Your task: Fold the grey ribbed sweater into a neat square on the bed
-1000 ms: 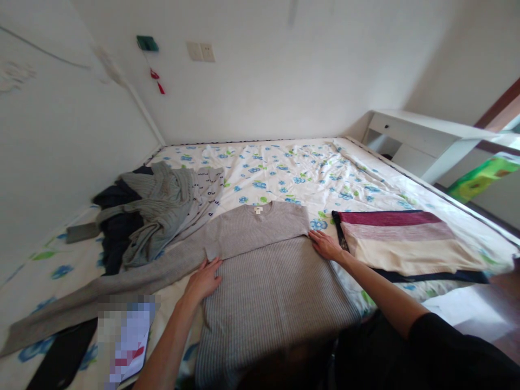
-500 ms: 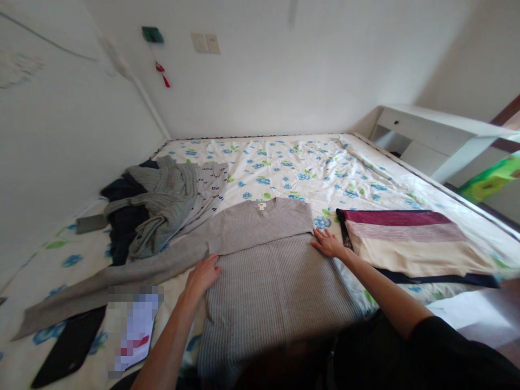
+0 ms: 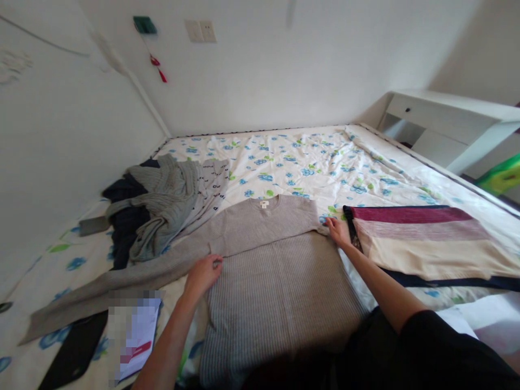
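Note:
A grey ribbed sweater (image 3: 280, 281) lies spread on the bed, its neckline with a white label facing the far wall. One sleeve (image 3: 117, 279) stretches out to the left; the other is folded across the upper body. At the sweater's left edge, just under the fold, my left hand (image 3: 204, 275) is closed with bent fingers on the knit. My right hand (image 3: 338, 233) pinches the fabric at the right end of the fold, where a small bit of cloth is pulled outward. The sweater's bottom is hidden in shadow near my body.
Left of the sweater lie a heap of grey and dark clothes (image 3: 162, 195), a black phone (image 3: 77, 349) and a blurred pale packet (image 3: 140, 341). A folded striped garment (image 3: 422, 233) sits to the right. Beyond the flowered bedsheet (image 3: 276, 157) stands a white desk (image 3: 442, 122).
My right hand has gone from lying flat on the sweater to pinching its edge, slightly further right. My left-hand fingers have curled in about the same place. The view has shifted slightly.

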`<action>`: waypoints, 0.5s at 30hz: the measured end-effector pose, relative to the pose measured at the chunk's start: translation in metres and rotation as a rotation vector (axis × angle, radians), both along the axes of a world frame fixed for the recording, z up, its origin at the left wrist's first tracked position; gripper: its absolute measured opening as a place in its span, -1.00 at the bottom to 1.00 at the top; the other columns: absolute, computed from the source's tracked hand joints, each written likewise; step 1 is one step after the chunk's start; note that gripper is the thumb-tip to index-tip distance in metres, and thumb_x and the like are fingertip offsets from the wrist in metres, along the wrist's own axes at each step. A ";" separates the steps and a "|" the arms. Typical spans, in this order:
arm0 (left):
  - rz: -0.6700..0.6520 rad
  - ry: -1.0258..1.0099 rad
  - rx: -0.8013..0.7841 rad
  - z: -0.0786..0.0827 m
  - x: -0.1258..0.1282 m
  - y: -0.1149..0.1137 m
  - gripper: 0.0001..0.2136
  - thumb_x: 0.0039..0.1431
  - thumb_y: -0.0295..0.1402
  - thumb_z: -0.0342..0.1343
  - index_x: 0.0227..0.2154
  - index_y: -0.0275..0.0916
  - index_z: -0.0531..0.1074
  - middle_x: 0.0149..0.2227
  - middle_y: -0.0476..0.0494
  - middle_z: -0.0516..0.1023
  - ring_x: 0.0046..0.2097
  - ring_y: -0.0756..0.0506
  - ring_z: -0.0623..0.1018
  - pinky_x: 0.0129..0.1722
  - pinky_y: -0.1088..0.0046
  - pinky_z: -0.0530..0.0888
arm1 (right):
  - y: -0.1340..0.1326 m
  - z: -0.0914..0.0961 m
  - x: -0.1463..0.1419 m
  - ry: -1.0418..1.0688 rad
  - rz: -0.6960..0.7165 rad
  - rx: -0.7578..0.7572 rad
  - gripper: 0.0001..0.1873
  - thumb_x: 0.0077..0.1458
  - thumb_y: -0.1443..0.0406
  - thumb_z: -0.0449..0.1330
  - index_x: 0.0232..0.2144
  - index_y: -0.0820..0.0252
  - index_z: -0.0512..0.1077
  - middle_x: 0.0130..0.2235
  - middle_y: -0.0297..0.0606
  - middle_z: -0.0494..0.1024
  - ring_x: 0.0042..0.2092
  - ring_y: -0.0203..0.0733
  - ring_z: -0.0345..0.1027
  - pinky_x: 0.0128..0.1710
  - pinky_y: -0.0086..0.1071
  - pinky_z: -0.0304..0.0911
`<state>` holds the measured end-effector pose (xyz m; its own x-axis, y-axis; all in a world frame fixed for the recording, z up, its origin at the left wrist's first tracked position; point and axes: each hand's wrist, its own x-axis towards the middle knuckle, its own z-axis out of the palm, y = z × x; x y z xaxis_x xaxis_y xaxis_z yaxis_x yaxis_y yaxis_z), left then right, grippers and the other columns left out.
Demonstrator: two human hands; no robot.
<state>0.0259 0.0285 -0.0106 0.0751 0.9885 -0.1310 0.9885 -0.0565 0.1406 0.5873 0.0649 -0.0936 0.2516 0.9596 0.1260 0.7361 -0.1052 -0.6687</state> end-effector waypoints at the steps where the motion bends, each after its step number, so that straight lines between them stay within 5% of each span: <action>1: 0.027 -0.017 0.035 0.005 0.000 0.008 -0.63 0.41 -0.31 0.03 0.05 -0.12 0.73 0.16 -0.19 0.79 0.18 -0.28 0.73 0.25 0.26 0.54 | 0.001 -0.003 0.004 0.014 -0.002 0.006 -0.35 0.58 0.00 -0.15 0.11 0.20 0.64 -0.01 0.03 0.77 0.01 0.13 0.65 0.08 -0.12 0.47; 3: 0.088 -0.035 0.110 0.014 0.002 0.031 -0.62 0.46 -0.23 0.01 0.05 -0.11 0.72 0.08 -0.20 0.81 0.13 -0.29 0.74 0.17 0.27 0.56 | -0.001 -0.011 0.011 -0.027 -0.003 0.031 -0.46 0.52 0.04 -0.02 0.07 0.18 0.66 -0.01 0.03 0.77 0.02 0.15 0.62 0.13 -0.09 0.43; 7: 0.134 -0.063 0.174 0.027 0.021 0.101 -0.58 0.51 -0.21 0.02 0.23 -0.19 0.62 0.23 -0.26 0.75 0.24 -0.28 0.69 0.21 0.29 0.52 | -0.005 -0.029 0.016 -0.232 0.039 0.119 -0.55 0.47 0.16 0.02 0.08 0.20 0.64 0.03 0.10 0.73 0.07 0.21 0.55 0.22 0.01 0.34; 12: 0.120 -0.028 0.151 0.021 0.052 0.193 -0.42 0.56 -0.11 0.04 0.45 -0.39 0.41 0.42 -0.55 0.56 0.40 -0.35 0.55 0.34 0.22 0.42 | -0.003 -0.046 0.016 -0.277 0.068 0.167 -0.56 0.50 0.15 -0.01 0.09 0.18 0.60 0.00 0.07 0.72 0.05 0.22 0.52 0.22 0.03 0.32; 15: 0.132 -0.023 0.130 0.013 0.063 0.233 -0.42 0.58 -0.04 0.01 0.42 -0.33 0.47 0.41 -0.54 0.56 0.40 -0.37 0.54 0.31 0.19 0.43 | -0.001 -0.051 0.016 -0.286 0.050 0.172 -0.58 0.49 0.14 0.00 0.08 0.14 0.59 0.01 0.04 0.71 0.05 0.22 0.50 0.19 0.03 0.33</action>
<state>0.0889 0.2611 0.0020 -0.0544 0.9985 -0.0013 0.9851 0.0539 0.1635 0.6032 0.0641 -0.1442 0.1364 0.9284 0.3457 0.8977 0.0318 -0.4395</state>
